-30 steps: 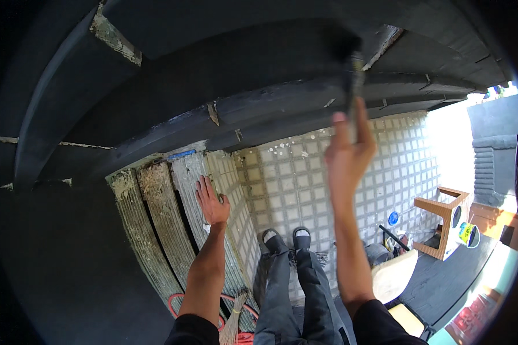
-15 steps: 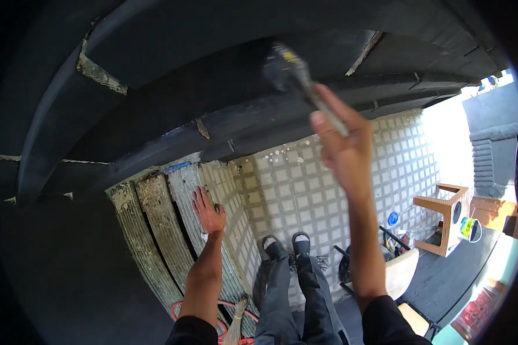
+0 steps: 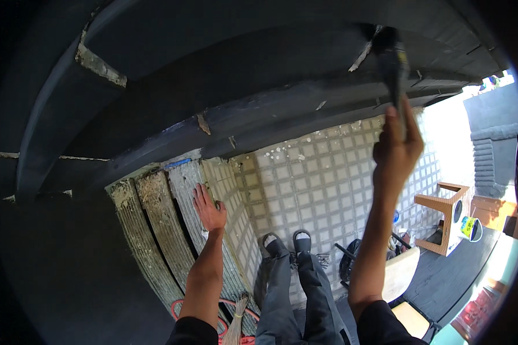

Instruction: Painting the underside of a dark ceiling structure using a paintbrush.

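My right hand (image 3: 398, 146) grips the handle of a wide paintbrush (image 3: 393, 60), raised at the upper right. The brush's dark head is at the black wall (image 3: 224, 75), beside a bare, unpainted strip (image 3: 361, 57); motion blurs it slightly, and I cannot tell whether its bristles touch. Lower down on the left, my left hand (image 3: 210, 210) lies with fingers stretched out on the nearest of several weathered, ribbed planks (image 3: 184, 190). Something small and white peeks out under its wrist. Another bare patch (image 3: 101, 66) shows on the wall at the upper left.
Tiled paving (image 3: 305, 190) lies under my sandalled feet. To the right stand a wicker-patterned stool on its side (image 3: 443, 207), a small paint bucket (image 3: 471, 229) and a chair (image 3: 402, 273). A bundle of thin sticks (image 3: 236, 322) and a red hose-like loop (image 3: 175, 310) rest at the planks' near end.
My right hand has swung to the right with the paintbrush, bringing its head over to the bare strip. My left hand stays in place on the plank.
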